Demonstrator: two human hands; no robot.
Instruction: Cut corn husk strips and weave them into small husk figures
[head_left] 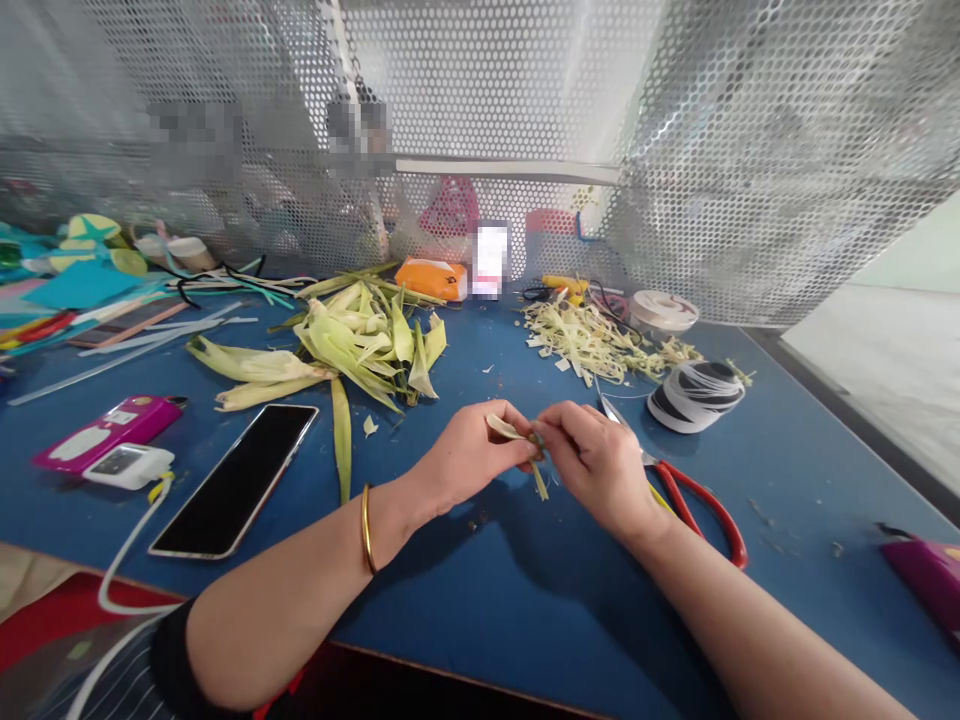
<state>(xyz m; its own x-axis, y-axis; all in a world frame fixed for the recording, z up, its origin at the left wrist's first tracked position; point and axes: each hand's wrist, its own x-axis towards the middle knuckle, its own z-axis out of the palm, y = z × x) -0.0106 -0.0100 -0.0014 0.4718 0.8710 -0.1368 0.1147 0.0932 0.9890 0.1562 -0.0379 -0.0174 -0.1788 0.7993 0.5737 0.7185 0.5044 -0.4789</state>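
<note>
A small strip of corn husk [540, 484] is pinched between the thumb and fingers of my left hand [471, 448], which wears a gold bangle at the wrist. Closed fingertips of my right hand [596, 462] meet the strip from the other side; whether they also hold thread there is too small to tell. Partly under my right hand lie red-handled scissors [720, 512]. Beyond it stands a spool of white thread [697, 392]. Pale green corn husks [352, 330] are heaped past my left hand, and cut husk shreds [576, 338] lie at the back right.
Left of my arm are a black-screened phone [238, 482], a purple box [112, 430] and a white cabled device [129, 464]. An orange packet [431, 279] and tape roll [664, 311] lie near the perforated metal screen [510, 90]. Another purple object [930, 580] sits at the right edge.
</note>
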